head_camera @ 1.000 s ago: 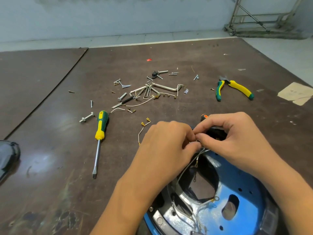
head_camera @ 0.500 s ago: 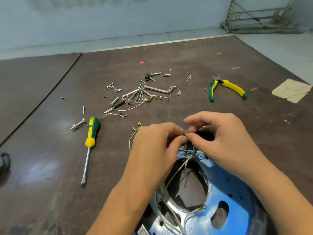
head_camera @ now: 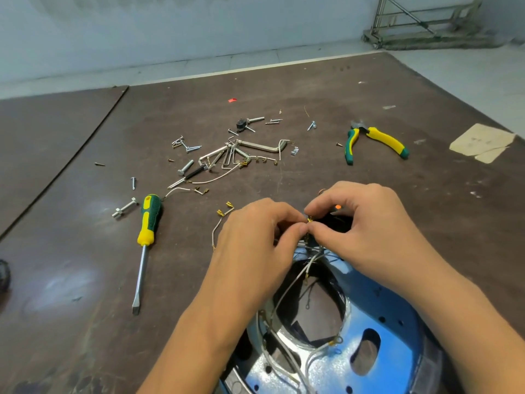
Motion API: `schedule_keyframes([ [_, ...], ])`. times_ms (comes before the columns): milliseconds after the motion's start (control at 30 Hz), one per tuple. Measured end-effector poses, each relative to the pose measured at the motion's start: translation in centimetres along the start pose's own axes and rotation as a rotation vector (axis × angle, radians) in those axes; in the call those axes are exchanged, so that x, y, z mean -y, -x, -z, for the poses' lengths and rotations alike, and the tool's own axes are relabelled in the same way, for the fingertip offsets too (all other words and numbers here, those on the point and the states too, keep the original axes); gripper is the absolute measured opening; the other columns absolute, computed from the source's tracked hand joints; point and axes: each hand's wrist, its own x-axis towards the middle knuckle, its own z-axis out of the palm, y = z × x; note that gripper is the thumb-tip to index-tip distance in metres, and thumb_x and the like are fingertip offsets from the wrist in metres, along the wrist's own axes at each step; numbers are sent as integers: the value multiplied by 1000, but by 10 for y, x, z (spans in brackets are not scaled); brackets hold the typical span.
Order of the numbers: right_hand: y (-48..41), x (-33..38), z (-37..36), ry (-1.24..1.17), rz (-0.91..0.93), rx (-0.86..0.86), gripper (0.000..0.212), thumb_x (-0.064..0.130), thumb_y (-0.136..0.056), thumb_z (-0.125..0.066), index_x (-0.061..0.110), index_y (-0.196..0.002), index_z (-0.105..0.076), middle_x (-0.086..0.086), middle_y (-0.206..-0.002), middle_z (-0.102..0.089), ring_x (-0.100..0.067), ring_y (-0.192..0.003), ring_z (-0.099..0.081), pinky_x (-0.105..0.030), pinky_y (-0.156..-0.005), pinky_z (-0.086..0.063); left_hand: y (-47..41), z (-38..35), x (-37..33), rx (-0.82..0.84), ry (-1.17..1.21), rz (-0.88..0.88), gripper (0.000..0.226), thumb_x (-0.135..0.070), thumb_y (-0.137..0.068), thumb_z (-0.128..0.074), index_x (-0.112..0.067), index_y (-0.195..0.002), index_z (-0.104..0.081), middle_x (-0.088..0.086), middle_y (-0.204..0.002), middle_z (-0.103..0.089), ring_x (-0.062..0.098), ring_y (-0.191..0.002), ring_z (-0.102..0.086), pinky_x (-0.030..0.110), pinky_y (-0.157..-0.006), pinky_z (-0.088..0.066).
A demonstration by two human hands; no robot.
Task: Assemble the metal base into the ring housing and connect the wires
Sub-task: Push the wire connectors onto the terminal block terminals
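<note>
A shiny blue metal base (head_camera: 377, 362) with round holes lies at the bottom right, inside a dark ring housing (head_camera: 429, 365). Several white wires (head_camera: 287, 294) with brass terminals run up from its middle opening. At the base's far edge my left hand (head_camera: 255, 240) and my right hand (head_camera: 366, 223) meet fingertip to fingertip. Both pinch a small brass wire terminal (head_camera: 309, 220) against a black part (head_camera: 335, 223) with an orange spot. My fingers hide most of that part.
A green-yellow flat screwdriver (head_camera: 146, 223) lies to the left, green-yellow pliers (head_camera: 372, 140) at the far right. Loose screws, bolts, hex keys (head_camera: 227, 155) and spare terminal wires (head_camera: 221, 223) are scattered behind my hands. A paper scrap (head_camera: 483, 142) sits at the right.
The view has tilted, so the base and my hands sit lower in the picture. My fingertips have stayed together on the terminal, with only small shifts of the fingers.
</note>
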Motion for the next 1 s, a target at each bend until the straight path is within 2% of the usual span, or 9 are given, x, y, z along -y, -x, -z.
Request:
schedule_keyframes([
  [100, 0, 2, 1, 22, -7, 51, 12, 29, -75, -73, 33, -86, -75, 12, -89, -66, -2, -84, -64, -17, -74, -49, 1, -2, 3, -4, -47, 12, 7, -33, -87, -69, -31, -89, -75, -16, -96, -48, 6, -94, -52, 26, -76, -44],
  [233, -2, 0, 6, 65, -35, 90, 24, 18, -75, -70, 29, -96, -75, 12, -93, -67, -1, -89, -63, -9, -77, -47, 2, -3, 4, 59, -121, 25, 8, -33, -86, -69, -28, -83, -75, -16, -114, -44, 3, -111, -44, 33, -86, -46],
  [400, -7, -2, 9, 116, -49, 169, 36, 17, -77, -73, 28, -112, -69, 12, -102, -67, -3, -97, -63, -24, -91, -53, 2, -3, 3, 108, -155, 20, 7, -35, -87, -68, -30, -85, -74, -15, -123, -45, 4, -117, -41, 40, -92, -47],
  [500, -11, -4, 17, 123, -47, 342, 48, 23, -75, -76, 32, -121, -65, 16, -109, -68, 2, -102, -64, -26, -94, -54, 2, -2, 2, 113, -163, 19, 10, -37, -88, -67, -31, -88, -74, -17, -123, -44, 2, -117, -40, 39, -91, -47],
  [567, -12, -5, 19, 130, -31, 390, 50, 23, -74, -75, 33, -123, -64, 16, -112, -69, 2, -103, -64, -27, -95, -54, 2, -3, 2, 116, -158, 17, 10, -38, -88, -67, -31, -89, -74, -17, -123, -44, 3, -117, -41, 39, -92, -46],
  [733, -10, -8, 14, 140, 10, 338, 52, 20, -77, -72, 29, -127, -64, 14, -115, -67, 0, -106, -62, -25, -97, -52, 0, -4, 1, 138, -145, -2, 10, -41, -87, -67, -33, -89, -73, -17, -121, -44, 4, -118, -42, 38, -95, -44],
  [867, -6, -12, 12, 124, 22, 314, 55, 21, -77, -71, 28, -131, -63, 14, -118, -65, 0, -108, -60, -19, -95, -48, -2, -5, 0, 152, -172, -1, 13, -43, -88, -66, -32, -90, -73, -17, -122, -44, 2, -117, -41, 37, -93, -44],
  [1000, -7, -14, 12, 105, 13, 307, 53, 19, -78, -71, 28, -130, -64, 13, -119, -66, -3, -110, -60, -28, -99, -49, -3, -5, -1, 168, -178, -3, 16, -43, -89, -64, -31, -91, -73, -17, -122, -44, 4, -119, -41, 38, -93, -44],
])
